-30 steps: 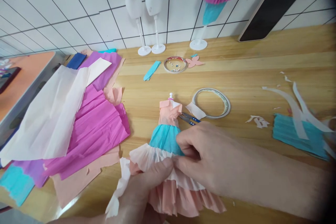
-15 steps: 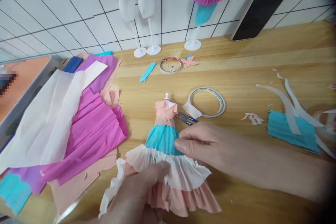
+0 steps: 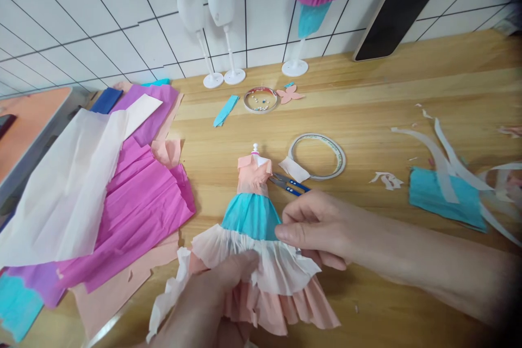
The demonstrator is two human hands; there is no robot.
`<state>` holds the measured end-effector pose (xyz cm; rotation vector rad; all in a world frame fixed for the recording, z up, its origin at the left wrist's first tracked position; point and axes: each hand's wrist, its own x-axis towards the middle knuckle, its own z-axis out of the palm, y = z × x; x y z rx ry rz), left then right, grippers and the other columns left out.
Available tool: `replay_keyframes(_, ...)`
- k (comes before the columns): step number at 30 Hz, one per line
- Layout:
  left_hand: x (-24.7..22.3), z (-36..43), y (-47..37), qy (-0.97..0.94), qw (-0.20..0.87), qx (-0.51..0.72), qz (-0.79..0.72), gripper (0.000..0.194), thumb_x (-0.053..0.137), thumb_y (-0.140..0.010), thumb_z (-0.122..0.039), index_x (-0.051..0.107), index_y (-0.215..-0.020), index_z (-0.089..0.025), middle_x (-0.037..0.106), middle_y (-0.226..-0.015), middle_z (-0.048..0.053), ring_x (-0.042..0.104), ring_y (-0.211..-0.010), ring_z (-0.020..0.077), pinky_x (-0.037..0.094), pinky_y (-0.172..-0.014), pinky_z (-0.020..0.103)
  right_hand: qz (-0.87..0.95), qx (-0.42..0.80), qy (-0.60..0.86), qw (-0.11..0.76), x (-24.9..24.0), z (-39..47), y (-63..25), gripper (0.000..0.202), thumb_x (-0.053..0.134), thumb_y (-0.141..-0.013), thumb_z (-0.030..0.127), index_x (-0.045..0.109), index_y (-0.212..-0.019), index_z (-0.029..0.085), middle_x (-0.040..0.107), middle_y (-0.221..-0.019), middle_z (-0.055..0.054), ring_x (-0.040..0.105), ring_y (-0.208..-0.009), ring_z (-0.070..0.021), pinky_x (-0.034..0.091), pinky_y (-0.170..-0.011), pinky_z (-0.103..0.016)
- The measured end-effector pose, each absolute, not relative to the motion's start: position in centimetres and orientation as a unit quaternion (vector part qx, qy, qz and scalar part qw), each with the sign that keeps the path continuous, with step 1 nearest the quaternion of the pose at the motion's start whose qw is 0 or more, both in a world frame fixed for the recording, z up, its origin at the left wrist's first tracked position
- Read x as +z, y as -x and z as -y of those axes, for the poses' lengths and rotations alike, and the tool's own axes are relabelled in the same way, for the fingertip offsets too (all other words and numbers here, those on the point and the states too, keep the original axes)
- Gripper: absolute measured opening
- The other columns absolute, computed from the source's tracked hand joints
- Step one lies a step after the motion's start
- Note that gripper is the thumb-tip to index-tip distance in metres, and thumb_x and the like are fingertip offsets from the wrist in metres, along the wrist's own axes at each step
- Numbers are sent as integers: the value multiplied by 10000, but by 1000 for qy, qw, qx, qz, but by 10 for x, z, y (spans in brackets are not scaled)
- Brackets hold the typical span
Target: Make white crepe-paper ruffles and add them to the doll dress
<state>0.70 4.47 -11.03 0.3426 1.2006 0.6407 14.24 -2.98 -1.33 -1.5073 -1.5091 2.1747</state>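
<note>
A small dress form wears a paper dress [image 3: 253, 216] with a peach top, a turquoise band, a white ruffle and a peach ruffle below. My left hand [image 3: 207, 296] grips the skirt at the lower left, its thumb on the white ruffle [image 3: 281, 269] and its other fingers hidden underneath. A loose white ruffled end hangs left of that hand. My right hand [image 3: 316, 228] is at the right side of the skirt, thumb and forefinger pinched at the edge where turquoise meets white. Small blue snips [image 3: 289, 184] lie just above my right hand, their tips beside the peach top.
Crepe paper sheets [image 3: 142, 196] are piled at the left. A tape roll [image 3: 342, 160], a bead-filled ring [image 3: 261, 111] and a peach paper butterfly [image 3: 290, 94] lie beyond the dress. Dress stands [image 3: 234, 76] line the tiled wall. Turquoise paper [image 3: 444, 201] and white strips are at the right.
The whole view has shifted slightly, moving most things a little left. My right hand's lower fingers now show more below its thumb. The left hand keeps its hold on the skirt.
</note>
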Motion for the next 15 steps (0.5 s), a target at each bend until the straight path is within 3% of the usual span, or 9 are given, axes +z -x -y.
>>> replay_keyframes(10, -93, -39, -17, -131, 768, 284, -559, 112, 591, -771, -194, 540, -702, -266, 602, -626, -1, 612, -782, 211, 461, -671, 292, 436, 730, 524, 52, -20, 37, -144, 308, 574, -721, 391, 480, -525, 173, 515, -446, 24, 361, -322, -37, 228, -331, -172)
replay_keyframes(13, -73, -12, -7, -118, 771, 272, -564, 35, 591, -818, -269, 596, -791, -248, 635, -722, 13, 614, -812, 217, 488, -660, 299, 441, 732, 516, 60, -16, 37, -143, 316, 587, -735, 395, 480, -536, 174, 532, -463, 25, 380, -332, -37, 235, -335, -172)
replay_keyframes(15, -54, 17, 9, -109, 772, 262, -570, 135, 578, -846, -332, 623, -913, -224, 656, -875, 32, 614, -873, 230, 517, -692, 330, 439, 727, 523, 70, -12, 37, -144, 329, 615, -726, 396, 449, -539, 183, 483, -429, 54, 364, -329, -33, 217, -341, -171)
